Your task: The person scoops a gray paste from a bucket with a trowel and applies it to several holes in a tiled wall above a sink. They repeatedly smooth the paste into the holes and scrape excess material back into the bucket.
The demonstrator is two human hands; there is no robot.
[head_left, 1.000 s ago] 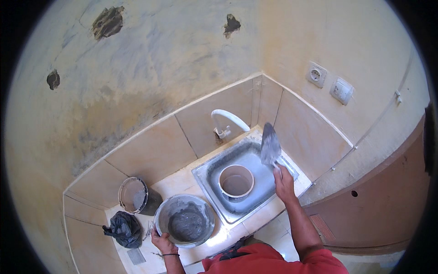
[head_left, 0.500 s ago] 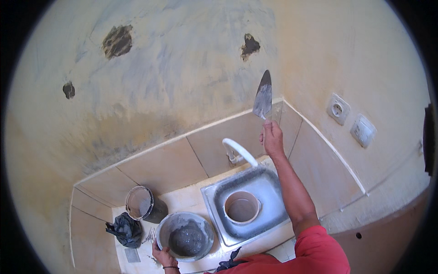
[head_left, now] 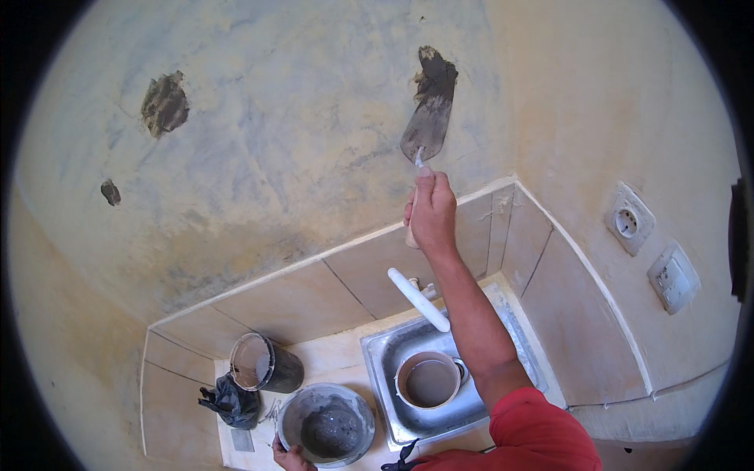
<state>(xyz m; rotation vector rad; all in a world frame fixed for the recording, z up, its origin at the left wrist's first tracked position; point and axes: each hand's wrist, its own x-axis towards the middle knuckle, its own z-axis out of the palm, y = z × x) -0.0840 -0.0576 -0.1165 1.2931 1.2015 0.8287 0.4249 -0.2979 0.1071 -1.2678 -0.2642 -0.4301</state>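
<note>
- Bare wall (head_left: 298, 118) spreads left of the trowel (head_left: 430, 129), whose blade tip overlaps a dark hole (head_left: 427, 59); below runs the tiles' pale top edge (head_left: 330, 254).
- The right hand (head_left: 433, 210) is wrapped firmly round the trowel's handle, its forearm crossing above the sink (head_left: 404, 349).
- The left hand (head_left: 292, 458), partly cut off by the lower border, grips the grey basin (head_left: 357, 424) on the desk (head_left: 330, 352).
- The white faucet (head_left: 418, 300) arches just beside the forearm.
- A dark bucket (head_left: 284, 370) and black bag (head_left: 234, 402) crowd the basin's far left.
</note>
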